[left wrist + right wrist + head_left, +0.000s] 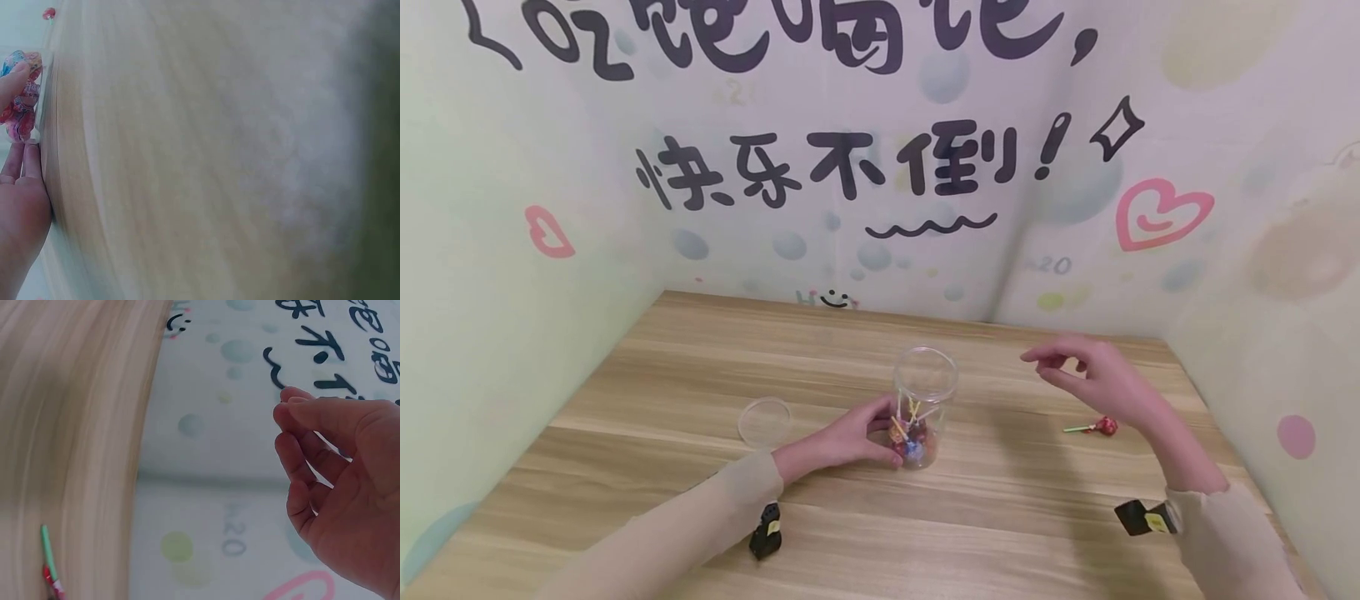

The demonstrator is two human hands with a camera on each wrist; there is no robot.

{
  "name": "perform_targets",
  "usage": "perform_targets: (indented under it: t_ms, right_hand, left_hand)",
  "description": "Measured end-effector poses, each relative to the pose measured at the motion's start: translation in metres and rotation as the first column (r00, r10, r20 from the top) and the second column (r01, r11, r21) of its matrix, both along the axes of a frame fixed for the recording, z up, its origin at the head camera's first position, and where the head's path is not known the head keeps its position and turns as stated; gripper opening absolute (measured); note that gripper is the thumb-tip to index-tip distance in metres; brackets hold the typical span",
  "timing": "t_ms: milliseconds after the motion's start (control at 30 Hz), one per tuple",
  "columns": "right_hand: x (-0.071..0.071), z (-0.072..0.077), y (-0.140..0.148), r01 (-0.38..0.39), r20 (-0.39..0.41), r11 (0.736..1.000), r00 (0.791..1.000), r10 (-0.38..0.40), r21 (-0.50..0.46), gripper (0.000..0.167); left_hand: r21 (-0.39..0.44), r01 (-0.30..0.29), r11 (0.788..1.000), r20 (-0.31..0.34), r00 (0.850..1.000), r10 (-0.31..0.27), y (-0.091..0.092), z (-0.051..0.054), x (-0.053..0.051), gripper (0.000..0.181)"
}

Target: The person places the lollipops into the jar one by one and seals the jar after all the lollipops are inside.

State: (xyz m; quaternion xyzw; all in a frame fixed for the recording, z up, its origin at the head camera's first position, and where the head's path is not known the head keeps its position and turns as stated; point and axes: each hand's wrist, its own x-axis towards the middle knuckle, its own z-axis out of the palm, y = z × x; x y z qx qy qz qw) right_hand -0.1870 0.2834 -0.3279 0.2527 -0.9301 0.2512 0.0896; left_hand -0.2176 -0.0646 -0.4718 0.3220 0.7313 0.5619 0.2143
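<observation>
A clear round jar (936,417) stands upright with its mouth uncovered, several wrapped lollipops (914,451) with pale sticks in its lower part. My left hand (850,437) grips its left side low down, thumb toward the near side; in the left wrist view my hand (22,200) is around the jar's candy-filled end. To the right, my right hand (1093,375) is raised above the table, fingers loosely bent and holding nothing; the right wrist view shows its thumb (350,419) near the index fingertip. Below it lies a red lollipop (1107,426) with a green stick.
A clear round lid (765,422) lies flat on the wooden table (647,400), left of the jar and beyond my left forearm. Behind the table stands a printed wall covering (820,217) with dark writing, and similar walls flank both sides.
</observation>
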Motion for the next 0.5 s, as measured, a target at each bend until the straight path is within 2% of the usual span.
perform_targets:
  t_ms: [200,367,500]
  right_hand:
    - [0.004,-0.02,0.02,0.044,0.03,0.999,0.999,-0.043,-0.024,0.024]
    - [0.011,-0.036,0.038,0.147,0.097,0.988,0.985,-0.142,-0.051,0.019]
    - [0.015,-0.048,0.052,0.217,0.101,0.975,0.972,-0.211,-0.05,0.019]
  left_hand:
    - [-0.008,-0.01,1.0,0.004,1.0,0.01,0.0,-0.001,0.0,0.071]
    - [-0.019,-0.013,1.0,0.019,1.0,0.013,0.0,0.0,0.0,0.075]
    - [-0.02,-0.014,1.0,0.026,1.0,0.014,-0.001,0.001,0.0,0.073]
